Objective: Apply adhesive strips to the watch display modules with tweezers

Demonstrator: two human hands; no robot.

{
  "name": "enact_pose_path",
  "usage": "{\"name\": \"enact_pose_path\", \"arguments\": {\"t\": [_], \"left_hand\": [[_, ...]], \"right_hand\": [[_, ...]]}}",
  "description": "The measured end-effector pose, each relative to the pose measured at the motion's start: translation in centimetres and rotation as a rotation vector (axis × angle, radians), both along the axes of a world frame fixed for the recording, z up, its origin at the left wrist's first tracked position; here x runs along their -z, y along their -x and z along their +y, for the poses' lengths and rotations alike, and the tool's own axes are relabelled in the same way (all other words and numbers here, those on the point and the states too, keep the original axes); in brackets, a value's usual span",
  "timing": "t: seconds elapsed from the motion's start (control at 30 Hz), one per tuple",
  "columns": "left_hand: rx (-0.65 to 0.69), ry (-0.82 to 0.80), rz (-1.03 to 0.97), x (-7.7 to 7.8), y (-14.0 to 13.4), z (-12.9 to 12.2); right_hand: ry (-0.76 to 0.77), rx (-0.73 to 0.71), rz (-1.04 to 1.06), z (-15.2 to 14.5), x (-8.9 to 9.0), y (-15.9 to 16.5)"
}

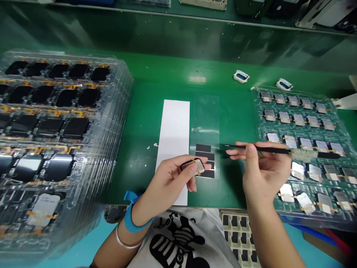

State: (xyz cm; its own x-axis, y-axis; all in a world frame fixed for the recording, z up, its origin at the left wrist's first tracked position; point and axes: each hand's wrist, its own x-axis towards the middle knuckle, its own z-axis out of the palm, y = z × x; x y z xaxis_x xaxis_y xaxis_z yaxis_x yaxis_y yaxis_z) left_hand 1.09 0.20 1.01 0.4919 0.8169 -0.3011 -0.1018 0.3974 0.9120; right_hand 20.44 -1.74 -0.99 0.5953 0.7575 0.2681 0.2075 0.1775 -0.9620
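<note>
While left hand (pixel 173 178) grasps small black-rimmed module (pixel 199 166) over clear sheet (pixel 205 111) bearing black strips (pixel 203 147), right hand (pixel 263 169) grips slender black tool (pixel 279 150), tip apart from module.

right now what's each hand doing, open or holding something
Left hand: closed, holding a small screen module.
Right hand: closed around a thin black pointed tool.

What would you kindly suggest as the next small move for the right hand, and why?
I would probably bring the right hand's pointed black tool left to the top black strip on the clear film: its tip points that way from just right of the film, and the left hand already holds a small module nearby.
</note>
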Motion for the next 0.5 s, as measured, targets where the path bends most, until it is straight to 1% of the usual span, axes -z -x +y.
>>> {"name": "enact_pose_path", "arguments": {"t": [0.2, 0.33, 0.5], "left_hand": [[0.058, 0.084, -0.1, -0.09, 0.2, 0.09], [0.044, 0.092, -0.094, -0.07, 0.29, 0.09], [0.023, 0.064, -0.075, 0.02, 0.31, 0.07]], "right_hand": [[-0.002, -0.009, 0.007, -0.32, 0.11, -0.12], [0.003, 0.001, -0.005, -0.27, 0.12, -0.1], [0.004, 0.005, -0.018, -0.31, 0.04, 0.0]]}}
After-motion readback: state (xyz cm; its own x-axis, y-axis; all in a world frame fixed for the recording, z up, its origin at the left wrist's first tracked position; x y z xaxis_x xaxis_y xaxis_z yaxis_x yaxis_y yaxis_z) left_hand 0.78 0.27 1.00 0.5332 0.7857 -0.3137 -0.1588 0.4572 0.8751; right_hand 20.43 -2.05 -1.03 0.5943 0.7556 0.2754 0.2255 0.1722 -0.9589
